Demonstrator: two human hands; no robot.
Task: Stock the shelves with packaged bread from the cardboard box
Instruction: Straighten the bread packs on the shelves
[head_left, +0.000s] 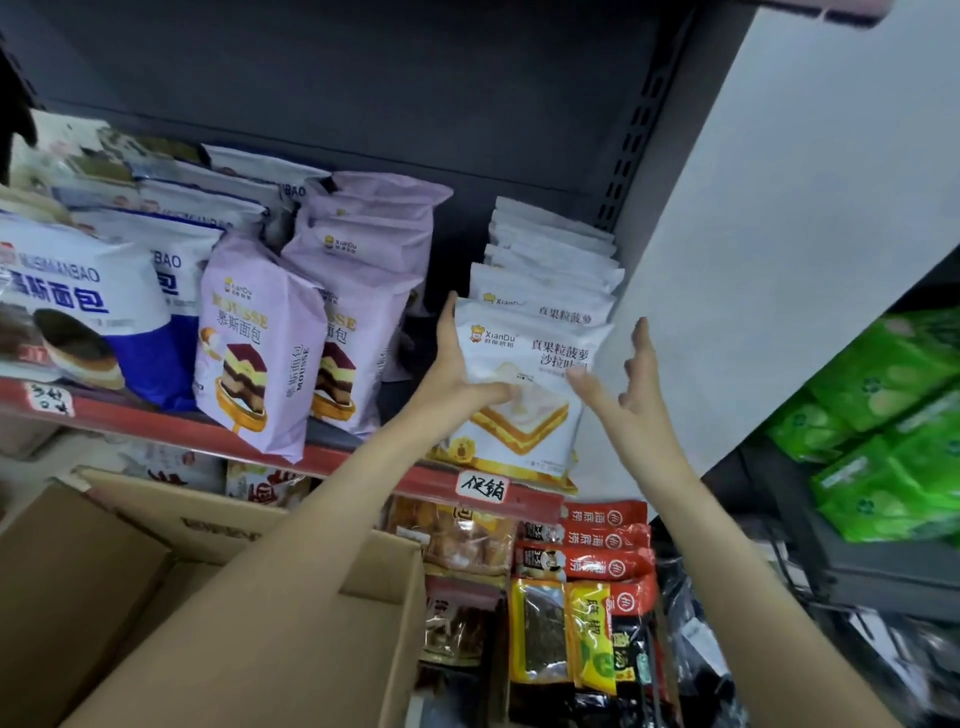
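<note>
Centre of frame: my left hand (457, 374) grips the front white plastic bread packet with a sandwich picture (524, 384), thumb across its face, fingers behind its left edge. Packet stands upright at the front of a row of matching white packets (550, 260) on the red-edged shelf (156, 415). My right hand (631, 395) hovers just right of it, fingers spread, holding nothing. Brown cardboard box (291, 649) sits lower left, flaps open. Lilac mousse-bread bags (260, 343) stand left of centre.
</note>
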